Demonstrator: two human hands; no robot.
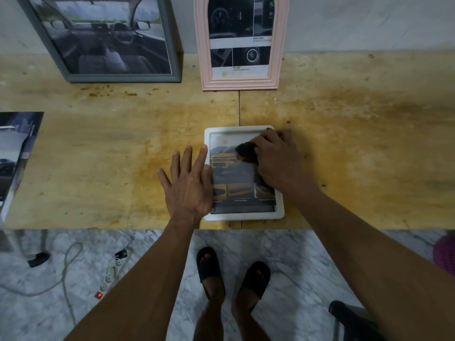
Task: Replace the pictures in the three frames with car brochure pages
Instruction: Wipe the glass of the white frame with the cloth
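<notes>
Two frames, grey and pink arched, stand at the wall already holding car pages. White frame lies flat near the counter edge, yellow-car page inside. Left hand, fingers flat and spread, steadies its side; right hand's grip pinches a dark cloth. Risk: rubbing creases the page or pushes the frame off the edge.

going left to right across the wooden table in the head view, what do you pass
Dark car brochure at the left edge → grey rectangular frame leaning on the wall → open left hand flat on the table → white rounded frame lying flat → right hand gripping a dark cloth.
</notes>
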